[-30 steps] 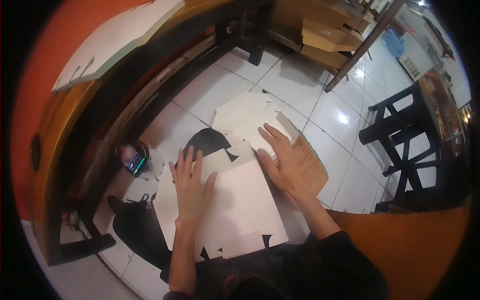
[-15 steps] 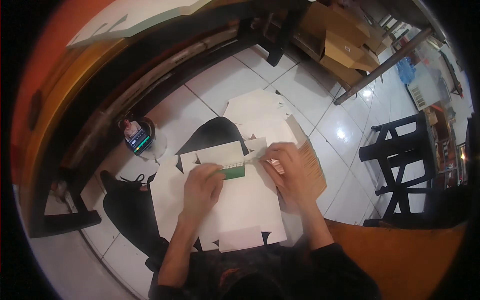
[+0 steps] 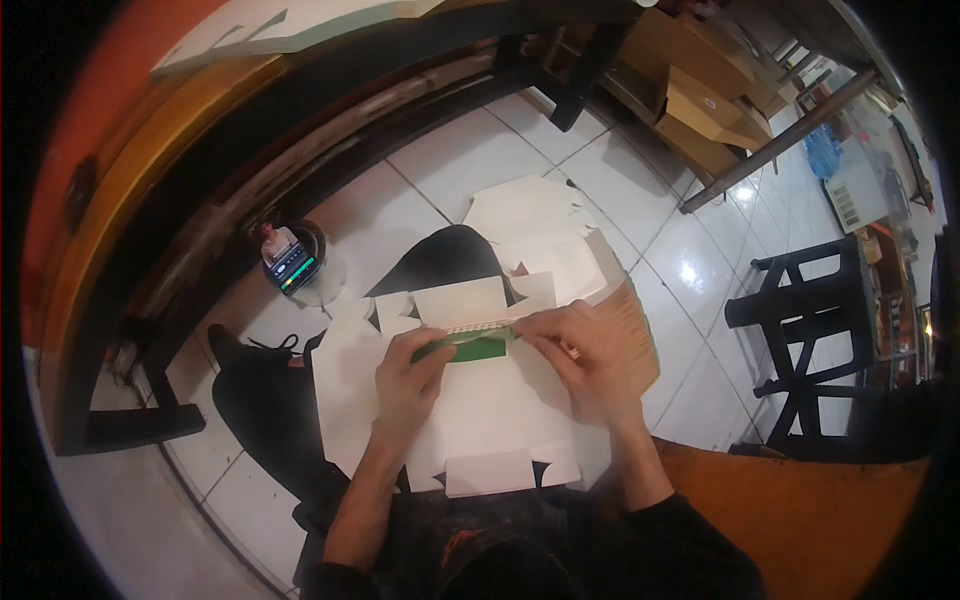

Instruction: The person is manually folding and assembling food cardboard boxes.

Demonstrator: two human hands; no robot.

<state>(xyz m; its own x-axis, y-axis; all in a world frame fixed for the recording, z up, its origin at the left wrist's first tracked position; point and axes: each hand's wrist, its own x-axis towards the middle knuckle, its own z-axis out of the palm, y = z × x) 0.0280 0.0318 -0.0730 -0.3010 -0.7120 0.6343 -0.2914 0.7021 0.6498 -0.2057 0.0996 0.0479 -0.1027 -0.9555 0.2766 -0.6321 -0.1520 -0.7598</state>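
Note:
A flat white die-cut cardboard blank (image 3: 490, 410) with notched flaps lies across my lap. On it, near its far edge, is a small green rectangle (image 3: 483, 350). Just above the green, a thin pale strip (image 3: 475, 328) with a row of small marks spans between my hands; its kind is unclear. My left hand (image 3: 408, 375) pinches the strip's left end, fingers bent over the green piece. At the other end, my right hand (image 3: 582, 350) has thumb and forefinger closed on it. Fingertips partly hide both ends.
More white blanks (image 3: 535, 225) are stacked beyond and right of my lap, edges fanned. A phone (image 3: 290, 262) rests on a round container at left. Black stools (image 3: 805, 320) stand at right, cardboard boxes (image 3: 715, 105) at far right. A dark bench frame (image 3: 350, 125) crosses the upper left.
The right fingers have come down toward the green piece, and the strip now stretches between both hands. The whole view has shifted slightly.

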